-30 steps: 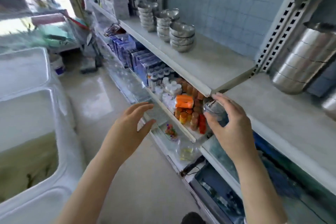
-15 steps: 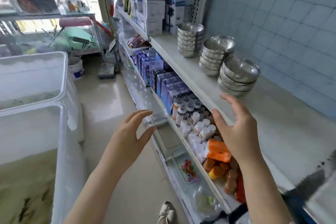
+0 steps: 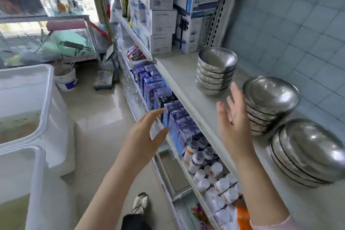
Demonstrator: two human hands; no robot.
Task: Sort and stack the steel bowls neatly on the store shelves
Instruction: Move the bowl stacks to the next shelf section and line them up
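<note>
Three stacks of steel bowls stand on the white shelf [image 3: 188, 87]: a far stack [image 3: 216, 73], a middle stack [image 3: 268, 102] and a near stack [image 3: 308, 151] of wider bowls. My right hand [image 3: 233, 123] is over the shelf with its fingers spread, just left of the middle stack and holding nothing. My left hand [image 3: 145, 136] hovers open in front of the shelf edge, level with the blue boxes [image 3: 177, 119] on the shelf below.
White cartons [image 3: 162, 15] fill the shelf's far end. The lower shelf carries blue boxes and white-capped bottles [image 3: 211, 170]. White plastic tubs [image 3: 35, 117] stand on the left, a small bucket [image 3: 66, 80] on the tiled floor behind them. My shoe [image 3: 140, 203] shows below.
My view has swung left along the shelf and closer to the bowl stacks. My right hand has risen over the shelf toward the middle stack. My left hand stays open.
</note>
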